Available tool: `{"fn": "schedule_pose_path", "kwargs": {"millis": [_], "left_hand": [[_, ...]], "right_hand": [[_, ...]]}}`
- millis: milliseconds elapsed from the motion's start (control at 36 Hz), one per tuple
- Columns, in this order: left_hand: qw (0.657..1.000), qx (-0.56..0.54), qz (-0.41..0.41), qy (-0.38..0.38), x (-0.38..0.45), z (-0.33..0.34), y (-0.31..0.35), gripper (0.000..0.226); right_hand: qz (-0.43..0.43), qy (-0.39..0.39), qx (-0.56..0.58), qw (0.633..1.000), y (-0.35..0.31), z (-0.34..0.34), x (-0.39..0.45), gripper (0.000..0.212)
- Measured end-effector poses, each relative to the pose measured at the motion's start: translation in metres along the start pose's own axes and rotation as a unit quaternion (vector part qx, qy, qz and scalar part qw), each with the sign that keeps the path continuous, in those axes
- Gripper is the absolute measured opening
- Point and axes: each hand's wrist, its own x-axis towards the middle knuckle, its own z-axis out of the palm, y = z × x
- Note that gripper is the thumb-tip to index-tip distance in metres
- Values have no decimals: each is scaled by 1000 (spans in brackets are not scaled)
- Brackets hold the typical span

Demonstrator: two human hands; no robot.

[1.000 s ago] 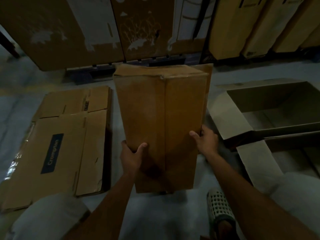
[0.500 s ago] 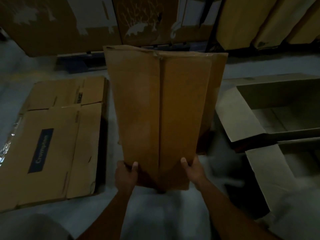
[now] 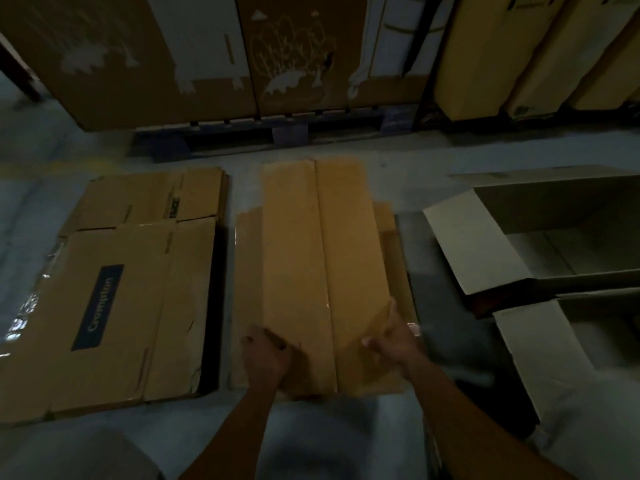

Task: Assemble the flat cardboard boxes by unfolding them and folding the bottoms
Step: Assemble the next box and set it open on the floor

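Note:
A brown cardboard box (image 3: 311, 265) lies on the grey floor straight in front of me, its broad face up with a seam running down the middle. My left hand (image 3: 266, 358) grips its near left edge, fingers curled round the cardboard. On the near right part of that face my right hand (image 3: 394, 341) rests, thumb and fingers spread fairly straight. The box's underside and far end are hidden.
A stack of flat cartons (image 3: 114, 296) with a dark label lies on the left. Two opened boxes (image 3: 540, 237) with raised flaps stand on the right. Tall cartons on a pallet (image 3: 287, 129) line the back.
The box, which I held upright and raised, has tipped away from me and come down onto the floor. Both hands stayed at its near end.

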Motion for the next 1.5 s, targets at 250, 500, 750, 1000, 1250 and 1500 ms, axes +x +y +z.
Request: {"fn": "schedule_pose_path", "kwargs": {"millis": [250,500,750,1000,1250,1500], "left_hand": [[983,79,-31,-162,-41,1,-3,161],[988,51,31,-142,-65,2,-26,152],[985,69,151,-41,-30,-7,7,132],[984,54,121,-116,-33,4,-10,127],[980,117,115,-110,-65,9,-45,143],[976,115,99,-156,-85,-9,-42,132]], "right_hand": [[31,-55,-139,988,15,15,-31,148],[-5,-27,-210,977,23,26,-41,148],[-68,27,-258,963,7,10,-12,141],[-28,25,-293,955,19,16,-29,110],[44,50,-322,945,35,25,-64,115],[19,-2,-285,958,37,13,-79,107]]}}
